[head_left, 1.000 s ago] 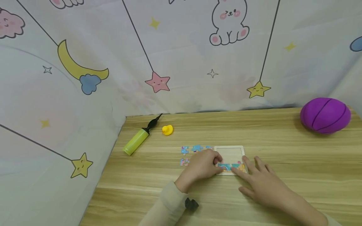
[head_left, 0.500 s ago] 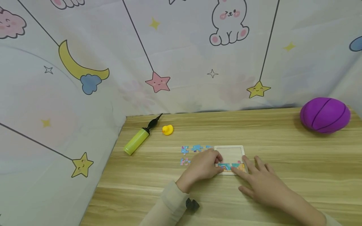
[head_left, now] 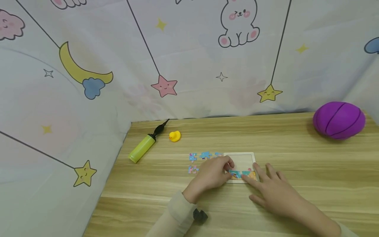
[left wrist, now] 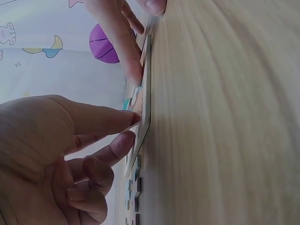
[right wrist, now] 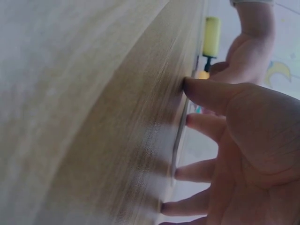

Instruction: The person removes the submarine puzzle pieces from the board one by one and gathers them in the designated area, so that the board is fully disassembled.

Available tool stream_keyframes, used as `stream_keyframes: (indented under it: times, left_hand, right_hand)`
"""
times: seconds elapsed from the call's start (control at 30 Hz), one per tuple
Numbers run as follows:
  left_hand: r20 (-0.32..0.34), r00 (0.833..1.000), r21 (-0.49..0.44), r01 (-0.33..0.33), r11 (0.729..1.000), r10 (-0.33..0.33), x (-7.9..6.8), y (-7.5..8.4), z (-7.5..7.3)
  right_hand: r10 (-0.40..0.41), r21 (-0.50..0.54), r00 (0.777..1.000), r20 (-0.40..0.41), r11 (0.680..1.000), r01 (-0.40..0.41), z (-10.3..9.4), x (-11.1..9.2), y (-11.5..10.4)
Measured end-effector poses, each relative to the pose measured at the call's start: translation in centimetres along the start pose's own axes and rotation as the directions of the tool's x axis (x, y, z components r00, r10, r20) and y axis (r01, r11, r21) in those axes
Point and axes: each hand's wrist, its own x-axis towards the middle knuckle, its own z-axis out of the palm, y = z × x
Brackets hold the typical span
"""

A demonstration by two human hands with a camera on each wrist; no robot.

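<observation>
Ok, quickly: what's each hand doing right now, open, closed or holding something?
Left hand: closed, pinching a puzzle piece.
Right hand: open, spread at the right side of the puzzle frame, gripping nothing.

Cartoon-printed cloth [head_left: 195,59], a yellow toy duck [head_left: 175,136] and jigsaw pieces [head_left: 205,155] suggest a children's play corner.

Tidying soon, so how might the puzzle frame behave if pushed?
The puzzle frame looks thin and flat, so it would likely slide, not tip. Its straight outline suggests stiffness; the pieces inside leave space, so might shift.
</observation>
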Motion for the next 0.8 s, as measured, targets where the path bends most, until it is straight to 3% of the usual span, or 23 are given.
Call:
stream_keyframes:
  times: [0.27, 0.5, 0.8]
  left_hand:
    - [-0.036, 0.999, -0.058, -0.029, 0.998, 0.027, -0.2, -0.5, -0.1]
    - [-0.065, 0.998, -0.188, -0.007, 0.982, -0.005, -0.9, -1.3, -0.6]
    - [-0.097, 0.993, -0.268, 0.038, 0.963, -0.066, -3.7, -3.8, -2.8]
  right_hand:
    - [-0.006, -0.001, 1.000, 0.001, 1.000, 0.006, 0.0, 0.0, 0.0]
    - [-0.011, -0.001, 1.000, 0.003, 1.000, 0.011, 0.0, -0.1, 0.1]
    - [-0.010, -0.004, 1.000, -0.007, 1.000, 0.010, 0.1, -0.1, 0.2]
